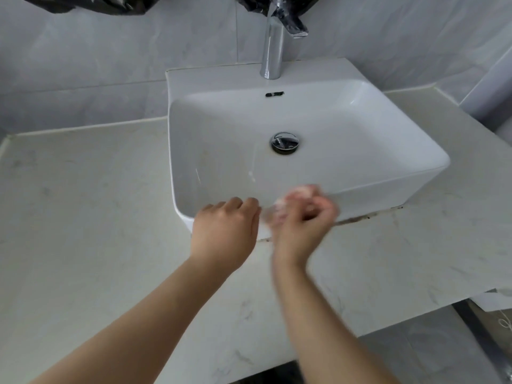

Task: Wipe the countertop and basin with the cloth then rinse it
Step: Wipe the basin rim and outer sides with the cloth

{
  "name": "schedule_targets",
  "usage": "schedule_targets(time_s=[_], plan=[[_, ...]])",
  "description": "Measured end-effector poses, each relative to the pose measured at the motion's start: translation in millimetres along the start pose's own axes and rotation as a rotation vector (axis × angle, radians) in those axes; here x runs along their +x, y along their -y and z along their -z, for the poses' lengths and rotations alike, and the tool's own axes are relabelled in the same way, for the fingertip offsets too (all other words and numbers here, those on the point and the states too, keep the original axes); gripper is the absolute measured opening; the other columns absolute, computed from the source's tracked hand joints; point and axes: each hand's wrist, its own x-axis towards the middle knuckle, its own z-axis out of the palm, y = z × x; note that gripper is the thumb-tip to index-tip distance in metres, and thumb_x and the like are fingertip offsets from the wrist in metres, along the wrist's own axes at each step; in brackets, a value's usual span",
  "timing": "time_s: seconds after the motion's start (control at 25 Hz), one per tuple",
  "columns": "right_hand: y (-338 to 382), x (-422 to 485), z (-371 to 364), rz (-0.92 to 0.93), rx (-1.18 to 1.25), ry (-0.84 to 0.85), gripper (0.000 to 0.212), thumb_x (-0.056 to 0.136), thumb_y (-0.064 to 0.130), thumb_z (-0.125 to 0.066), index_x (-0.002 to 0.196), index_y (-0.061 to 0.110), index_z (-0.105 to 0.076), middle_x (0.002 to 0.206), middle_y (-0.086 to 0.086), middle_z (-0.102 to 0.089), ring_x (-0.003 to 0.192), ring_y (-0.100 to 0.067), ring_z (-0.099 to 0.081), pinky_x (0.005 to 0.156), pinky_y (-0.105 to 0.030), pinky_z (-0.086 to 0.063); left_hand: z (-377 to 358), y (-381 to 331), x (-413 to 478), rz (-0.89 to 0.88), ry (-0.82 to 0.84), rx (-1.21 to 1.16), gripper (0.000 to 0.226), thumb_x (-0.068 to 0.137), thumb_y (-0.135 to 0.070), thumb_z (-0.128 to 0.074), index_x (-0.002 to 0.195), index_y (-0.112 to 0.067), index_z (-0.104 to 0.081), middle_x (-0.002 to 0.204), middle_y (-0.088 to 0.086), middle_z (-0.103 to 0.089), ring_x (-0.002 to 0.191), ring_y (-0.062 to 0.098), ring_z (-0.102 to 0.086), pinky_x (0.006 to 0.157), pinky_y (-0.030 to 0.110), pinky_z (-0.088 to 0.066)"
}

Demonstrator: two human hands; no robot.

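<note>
Cloth [281, 205], pinkish-white, is bunched in our right hand [302, 217] at the front rim of the basin [388, 187], approx. mid-rim. That hand is blurred. Its fingers are curled round the cloth, w/ some of it poking out above the knuckles & to the left. Our left hand [224, 225] sits just beside it on the same rim, nearer the front-left corner, knuckles up & fingers curled under. We can't tell whether they grip the rim, a bit of cloth or nothing.

Basin is white & rectangular, standing on the pale marbled countertop [83, 203], w/ a chrome drain [284, 142] mid-floor & an overflow slot [274, 94] in the back wall. Chrome faucet [273, 51] rises from the basin's back ledge. Dark grime line [368, 214] runs along the seam btwn basin base & countertop, right of our hands. Grey tiled wall [110, 51] is behind, & black plastic [83, 4] hangs at the top edge.
</note>
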Motion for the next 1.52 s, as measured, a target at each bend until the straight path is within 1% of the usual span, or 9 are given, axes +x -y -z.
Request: schedule_targets(time_s=[0.12, 0.32, 0.52, 0.64, 0.84, 0.92, 1.16, 1.4, 1.52], plan=[[2.6, -12.7, -4.6, 0.032, -0.049, 0.043, 0.025, 0.089, 0.008, -0.053, 0.073, 0.026, -0.047, 0.068, -0.007, -0.061, 0.054, -0.017, -0.057, 0.05, -0.028, -0.048, 1.3, -5.5, 6.7, -0.01, 0.07, 0.015, 0.03, 0.083, -0.025, -0.04, 0.058, -0.015, -0.055, 0.044, 0.0, -0.047, 0.032, 0.024, -0.04, 0.043, 0.018, -0.018], [25.0, 118.8, 32.5, 0.038, 0.12, -0.4, 0.014, 0.086, 0.002, -0.045, 0.074, 0.01, -0.046, 0.067, -0.014, -0.06, 0.047, -0.018, -0.055, 0.041, -0.03, -0.043, -0.3, -14.9, 11.9, 0.044, 0.113, 0.012, 0.036, 0.087, -0.028, -0.035, 0.061, -0.016, -0.057, 0.044, -0.003, -0.045, 0.033, 0.02, -0.031, 0.046, 0.011, -0.007], [15.4, 40.3, 19.5, -0.143, 0.024, -0.099, 0.026, 0.097, 0.003, -0.039, 0.074, 0.014, -0.046, 0.067, 0.002, -0.06, 0.056, -0.005, -0.056, 0.049, -0.012, -0.045, -10.4, -36.1, 27.2, 0.057, 0.183, -0.01, 0.036, 0.087, -0.034, -0.032, 0.064, -0.02, -0.056, 0.045, -0.004, -0.046, 0.033, 0.02, -0.037, 0.042, 0.011, -0.016], [14.0, 93.7, 45.2, -0.121, -0.126, -0.196, 0.033, 0.102, 0.014, -0.033, 0.07, 0.016, -0.041, 0.05, 0.0, -0.047, 0.038, -0.012, -0.049, 0.039, -0.02, -0.042, -11.4, -36.4, 29.0, 0.075, 0.2, -0.056, 0.035, 0.088, -0.038, -0.031, 0.071, -0.025, -0.058, 0.052, -0.006, -0.053, 0.039, 0.019, -0.045, 0.042, 0.012, -0.022], [16.0, 196.6, 83.1, -0.07, -0.116, -0.538, 0.023, 0.098, 0.012, -0.035, 0.099, -0.004, -0.052, 0.107, -0.025, -0.055, 0.077, -0.029, -0.055, 0.068, -0.016, -0.047, -9.3, -37.1, 27.9, 0.06, 0.214, -0.026, 0.034, 0.09, -0.035, -0.034, 0.077, -0.024, -0.063, 0.057, -0.007, -0.057, 0.043, 0.019, -0.05, 0.044, 0.01, -0.018], [1.2, 171.7, 71.5, -0.104, -0.223, -0.586, 0.031, 0.098, 0.022, -0.035, 0.097, -0.002, -0.055, 0.102, -0.027, -0.056, 0.08, -0.034, -0.057, 0.076, -0.041, -0.048, -10.6, -36.4, 27.6, 0.05, 0.214, -0.024, 0.035, 0.091, -0.034, -0.034, 0.079, -0.024, -0.064, 0.058, -0.007, -0.058, 0.045, 0.019, -0.052, 0.044, 0.011, -0.018], [2.5, 93.8, 54.0, -0.18, -0.056, -0.055, 0.033, 0.086, -0.011, -0.025, 0.063, 0.012, -0.031, 0.05, -0.005, -0.035, 0.032, -0.012, -0.039, 0.038, -0.022, -0.035, -9.3, -36.2, 26.2, 0.055, 0.23, -0.036, 0.035, 0.091, -0.034, -0.035, 0.081, -0.023, -0.066, 0.06, -0.007, -0.061, 0.047, 0.02, -0.055, 0.042, 0.015, -0.024], [-23.4, 208.7, 98.2, -0.223, -0.371, -0.616, 0.036, 0.099, 0.026, -0.034, 0.108, -0.005, -0.05, 0.11, -0.027, -0.054, 0.096, -0.035, -0.056, 0.081, -0.042, -0.047, -8.5, -34.6, 26.7, 0.028, 0.227, -0.041, 0.034, 0.092, -0.034, -0.035, 0.083, -0.023, -0.066, 0.062, -0.007, -0.061, 0.048, 0.021, -0.055, 0.044, 0.014, -0.022], [-38.6, 142.8, 63.5, -0.011, -0.312, -0.505, 0.032, 0.09, 0.025, -0.032, 0.079, 0.004, -0.053, 0.08, -0.023, -0.057, 0.071, -0.034, -0.057, 0.066, -0.046, -0.049, -8.9, -32.7, 25.9, 0.03, 0.243, -0.043, 0.035, 0.092, -0.034, -0.034, 0.082, -0.023, -0.066, 0.062, -0.006, -0.061, 0.048, 0.021, -0.056, 0.043, 0.015, -0.023]])
